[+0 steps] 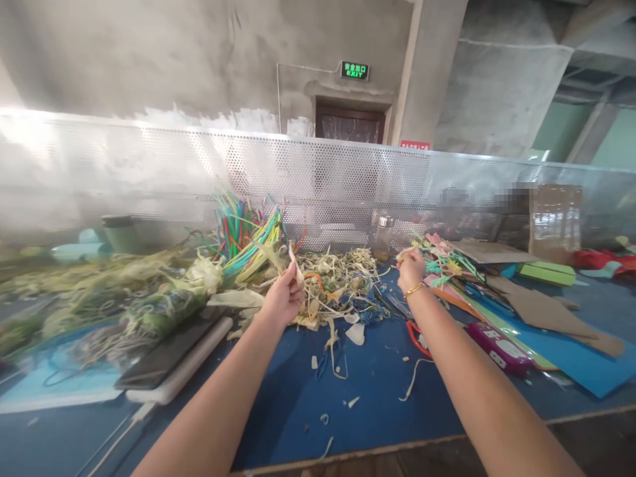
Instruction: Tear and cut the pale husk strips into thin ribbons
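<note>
My left hand (285, 295) is closed, pinching a pale strip of what looks like dried corn husk (292, 250) that points upward from the fingertips. Just beyond it lies a tangled heap of similar cream-coloured husk strips (342, 271) with an orange piece in it. Further right, my right hand (411, 270), with a gold bracelet at the wrist, reaches to the far side of the table. Its fingers are bent together beside the pink and green paper-like pieces (440, 248); what they hold is too small and blurred to name.
A bundle of coloured stems (248, 228) and a glass bottle (383, 237) stand before the perforated metal screen (338, 172). A phone on a white power bank (179, 364) lies left. Right are red-handled scissors (416, 338), a purple box (499, 348) and cardboard (551, 311).
</note>
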`<action>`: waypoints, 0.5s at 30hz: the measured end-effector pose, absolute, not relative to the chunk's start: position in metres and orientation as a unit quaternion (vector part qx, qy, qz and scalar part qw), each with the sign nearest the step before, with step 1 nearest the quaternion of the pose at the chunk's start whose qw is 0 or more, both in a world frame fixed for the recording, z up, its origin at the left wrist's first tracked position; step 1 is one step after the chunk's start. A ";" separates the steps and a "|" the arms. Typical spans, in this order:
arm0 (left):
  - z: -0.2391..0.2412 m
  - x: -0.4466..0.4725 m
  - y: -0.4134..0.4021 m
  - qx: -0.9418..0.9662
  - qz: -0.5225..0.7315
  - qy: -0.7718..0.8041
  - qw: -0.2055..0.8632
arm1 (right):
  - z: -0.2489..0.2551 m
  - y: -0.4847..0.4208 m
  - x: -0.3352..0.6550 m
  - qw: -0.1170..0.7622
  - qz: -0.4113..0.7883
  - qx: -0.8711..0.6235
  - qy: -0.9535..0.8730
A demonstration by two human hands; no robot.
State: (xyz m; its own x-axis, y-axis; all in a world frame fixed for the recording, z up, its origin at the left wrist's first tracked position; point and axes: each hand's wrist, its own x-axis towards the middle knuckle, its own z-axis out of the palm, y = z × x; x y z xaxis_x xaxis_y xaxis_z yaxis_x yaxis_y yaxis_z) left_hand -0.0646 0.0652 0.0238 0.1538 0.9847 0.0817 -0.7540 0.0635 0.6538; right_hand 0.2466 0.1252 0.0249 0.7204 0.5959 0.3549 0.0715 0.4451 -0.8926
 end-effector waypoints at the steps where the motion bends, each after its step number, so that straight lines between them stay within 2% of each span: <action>1: 0.022 -0.060 0.063 0.318 0.612 0.220 0.690 | 0.024 0.125 0.238 0.769 0.167 -0.505 -0.356; 6: 0.015 -0.044 0.054 0.450 0.581 0.319 0.598 | 0.027 0.106 0.179 0.604 0.149 -0.523 -0.583; 9: 0.014 -0.041 0.052 0.492 0.577 0.360 0.544 | 0.028 0.082 0.140 0.561 0.257 -0.466 -0.634; 12: 0.015 -0.041 0.051 0.533 0.577 0.361 0.502 | 0.026 0.064 0.109 0.536 0.386 -0.408 -0.630; 15: 0.018 -0.038 0.049 0.568 0.563 0.350 0.488 | 0.026 0.062 0.102 0.577 0.420 -0.404 -0.572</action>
State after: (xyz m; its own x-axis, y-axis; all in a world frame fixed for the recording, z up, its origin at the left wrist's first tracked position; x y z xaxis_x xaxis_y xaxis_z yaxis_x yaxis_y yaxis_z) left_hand -0.0376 0.0490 0.0177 0.1207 0.9468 0.2983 -0.1517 -0.2793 0.9481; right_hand 0.1015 0.0616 0.0258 -0.0079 0.9468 0.3218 -0.0224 0.3216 -0.9466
